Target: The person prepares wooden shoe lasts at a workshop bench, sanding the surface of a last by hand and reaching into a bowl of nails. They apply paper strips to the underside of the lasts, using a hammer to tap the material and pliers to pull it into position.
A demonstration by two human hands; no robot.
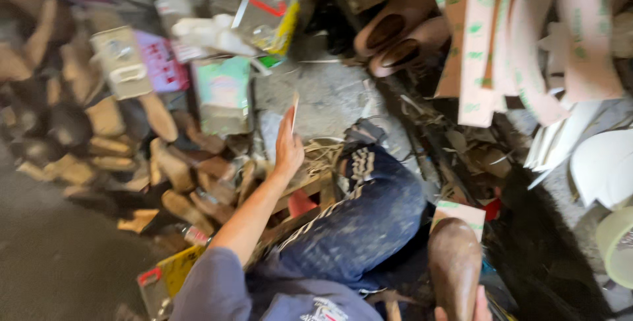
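Left hand point(288, 144) raised over the knee, fingers together pinching a thin flat stick point(295, 111), upright near the heap of wooden shoe lasts point(168, 163). Right hand point(476, 309) at the bottom edge, clamped on a brown shoe form point(455, 265)

Cramped shoemaking workshop | wooden shoe lasts point(99, 136) heaped left of the raised hand | cut sole sheets point(527, 37) far right | boot uppers point(395, 37) beyond

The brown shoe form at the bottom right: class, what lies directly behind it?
Behind the brown shoe form a pinkish card sheet sticks up, with something red beside it. Its lower part is hidden by the form.
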